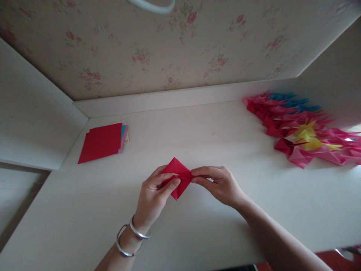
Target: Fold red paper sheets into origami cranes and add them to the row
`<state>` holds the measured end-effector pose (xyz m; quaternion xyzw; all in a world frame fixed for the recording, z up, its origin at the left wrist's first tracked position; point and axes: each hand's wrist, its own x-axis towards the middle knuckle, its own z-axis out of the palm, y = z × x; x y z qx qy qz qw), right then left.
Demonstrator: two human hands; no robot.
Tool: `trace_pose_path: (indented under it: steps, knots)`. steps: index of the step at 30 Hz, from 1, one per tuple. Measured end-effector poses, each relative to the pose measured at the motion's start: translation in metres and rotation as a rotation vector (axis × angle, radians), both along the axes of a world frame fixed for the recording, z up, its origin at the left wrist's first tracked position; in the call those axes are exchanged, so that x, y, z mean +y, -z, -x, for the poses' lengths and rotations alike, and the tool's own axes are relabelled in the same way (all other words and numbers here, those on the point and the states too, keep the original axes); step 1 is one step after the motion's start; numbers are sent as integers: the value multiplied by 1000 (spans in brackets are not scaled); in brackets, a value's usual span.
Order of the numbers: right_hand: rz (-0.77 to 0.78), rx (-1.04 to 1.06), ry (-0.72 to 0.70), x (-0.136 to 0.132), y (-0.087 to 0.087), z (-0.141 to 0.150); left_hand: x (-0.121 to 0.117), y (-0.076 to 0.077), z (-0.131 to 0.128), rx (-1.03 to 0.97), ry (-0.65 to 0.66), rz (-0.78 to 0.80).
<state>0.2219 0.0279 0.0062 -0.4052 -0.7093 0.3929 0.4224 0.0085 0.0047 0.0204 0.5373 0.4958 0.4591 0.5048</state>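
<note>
A folded piece of red origami paper (180,169) is held up above the white table, its shape a diamond with a crease running across the middle. My left hand (155,190), with two silver bangles at the wrist, grips its left side between thumb and fingers. The right corner is pinched by the thumb and fingertips of my right hand (218,182). Part of the paper's left side is hidden behind my left fingers.
At the left of the table (169,135) lies a stack of coloured paper squares (103,141), red on top. Many folded paper cranes (307,131) in pink, red, yellow and blue crowd the right side. A floral-papered wall (175,52) rises behind.
</note>
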Motion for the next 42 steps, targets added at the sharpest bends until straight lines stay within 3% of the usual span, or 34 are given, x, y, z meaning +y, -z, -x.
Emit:
trace_pose_path:
  steps: [4, 9, 14, 22, 27, 33, 42]
  knots:
    - [10, 41, 42, 0, 2, 1, 0, 4, 2, 73, 20, -81]
    - [66, 94, 53, 0, 4, 3, -2, 7, 4, 261, 39, -311]
    - [23, 68, 70, -1, 5, 3, -1, 7, 4, 340, 26, -416]
    - [-90, -42, 35, 3, 5, -2, -2, 8, 3, 333, 8, -396]
    - [-82, -77, 21, 2, 4, -3, -2, 10, 3, 318, 10, -373]
    - [13, -31, 42, 1, 3, 0, 0, 11, 3, 286, -48, -274]
    - [-114, -164, -21, 2, 6, -3, 0, 10, 1, 216, -47, -127]
